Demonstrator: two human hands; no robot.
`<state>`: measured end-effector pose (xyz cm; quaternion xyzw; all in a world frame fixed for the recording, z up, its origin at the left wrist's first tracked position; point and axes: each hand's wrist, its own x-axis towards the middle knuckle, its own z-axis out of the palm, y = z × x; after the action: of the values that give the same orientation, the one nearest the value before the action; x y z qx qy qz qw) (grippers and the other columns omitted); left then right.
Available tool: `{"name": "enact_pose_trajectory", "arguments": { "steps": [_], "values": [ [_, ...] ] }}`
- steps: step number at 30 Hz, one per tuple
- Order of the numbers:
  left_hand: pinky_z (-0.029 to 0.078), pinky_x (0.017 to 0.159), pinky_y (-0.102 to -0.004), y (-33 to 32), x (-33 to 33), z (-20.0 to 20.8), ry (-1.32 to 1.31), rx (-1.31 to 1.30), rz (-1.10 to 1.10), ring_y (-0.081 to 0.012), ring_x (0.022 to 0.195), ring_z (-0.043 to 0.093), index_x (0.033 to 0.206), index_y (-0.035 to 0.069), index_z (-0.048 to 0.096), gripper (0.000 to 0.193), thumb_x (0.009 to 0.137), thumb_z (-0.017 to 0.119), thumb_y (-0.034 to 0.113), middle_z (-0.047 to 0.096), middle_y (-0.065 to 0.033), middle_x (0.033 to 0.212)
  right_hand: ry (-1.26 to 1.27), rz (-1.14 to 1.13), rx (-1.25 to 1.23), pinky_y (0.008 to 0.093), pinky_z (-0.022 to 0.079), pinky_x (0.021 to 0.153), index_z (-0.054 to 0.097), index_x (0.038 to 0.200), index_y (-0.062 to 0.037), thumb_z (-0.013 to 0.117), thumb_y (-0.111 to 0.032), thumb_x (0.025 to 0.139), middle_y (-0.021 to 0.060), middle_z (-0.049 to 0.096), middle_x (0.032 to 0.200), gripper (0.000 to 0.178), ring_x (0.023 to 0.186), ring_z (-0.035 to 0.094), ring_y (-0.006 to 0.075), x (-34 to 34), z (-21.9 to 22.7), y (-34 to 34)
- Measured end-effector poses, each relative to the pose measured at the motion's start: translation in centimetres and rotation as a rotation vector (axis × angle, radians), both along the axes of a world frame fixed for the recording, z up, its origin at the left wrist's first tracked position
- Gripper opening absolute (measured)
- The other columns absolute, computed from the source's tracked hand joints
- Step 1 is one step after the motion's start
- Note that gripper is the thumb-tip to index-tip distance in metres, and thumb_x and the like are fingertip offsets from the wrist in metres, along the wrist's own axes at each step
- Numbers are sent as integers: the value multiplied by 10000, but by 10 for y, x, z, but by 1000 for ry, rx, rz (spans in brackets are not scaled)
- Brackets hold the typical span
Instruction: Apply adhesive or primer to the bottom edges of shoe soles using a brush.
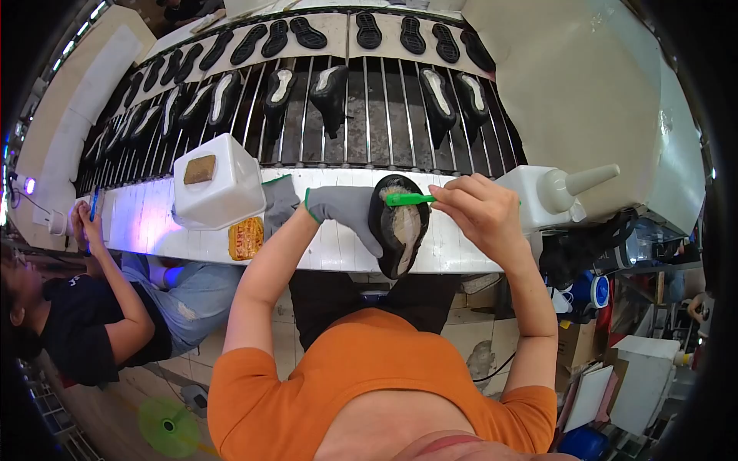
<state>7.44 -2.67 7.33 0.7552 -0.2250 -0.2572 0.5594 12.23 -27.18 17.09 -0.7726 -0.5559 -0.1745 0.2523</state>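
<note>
My left hand [344, 210], in a grey glove with a green cuff, grips a black shoe upper [413, 247] above the white table edge. The shoe's underside faces up, with a pale strip along its middle. In my bare right hand [484, 213] is a green-handled brush [409, 199], pinched between thumb and fingers. Its head lies against the upper part of the shoe's underside; the bristles are hidden. Behind my left wrist lies another piece of grey fabric, perhaps a glove [282, 200].
A white plastic container [219, 196] bears a brown block [200, 169]; a yellow packet [246, 238] lies beside it. Right stands a white nozzle bottle [547, 192]. Beyond, metal rods [369, 115] carry several shoe uppers [329, 96], with black soles [369, 31] farther back. Another person [115, 307] sits left.
</note>
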Motion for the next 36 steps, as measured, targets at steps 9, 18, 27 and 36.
{"name": "enact_pose_trajectory", "arguments": {
  "steps": [9, 18, 27, 36],
  "values": [
    [501, 833, -258, 8, 44, -28, 32, -232, -252, -93, 916, 594, 1163, 28, 613, 553, 661, 843, 53, 674, -37, 1024, 60, 110, -164, 310, 450, 514, 691, 854, -111, 724, -186, 789, -7, 603, 749, 105, 637, 572, 165, 12, -7, -3],
    [463, 939, -269, 14, 43, -21, -378, -113, -135, -116, 1062, 552, 1307, 50, 531, 779, 611, 879, 72, 622, -57, 1194, 104, -164, 15, 317, 458, 554, 714, 880, -81, 734, -141, 782, 32, 621, 749, 117, 655, 610, 227, 5, -2, 11],
    [364, 1068, -314, 33, 3, -47, 138, -179, 161, -155, 1212, 482, 1346, 47, 494, 862, 576, 881, 24, 559, -30, 1296, 475, -601, 82, 359, 487, 642, 642, 980, -34, 670, -63, 825, 128, 662, 872, 160, 742, 642, 297, 2, -58, -83],
    [442, 966, -326, 14, -50, -110, 49, -471, 832, -183, 1079, 570, 1280, 9, 515, 670, 669, 783, 75, 621, -56, 1153, 262, -1100, -456, 447, 553, 684, 571, 932, -2, 586, -27, 821, 192, 640, 909, 115, 808, 666, 375, 1, -147, -87]
  ]
}}
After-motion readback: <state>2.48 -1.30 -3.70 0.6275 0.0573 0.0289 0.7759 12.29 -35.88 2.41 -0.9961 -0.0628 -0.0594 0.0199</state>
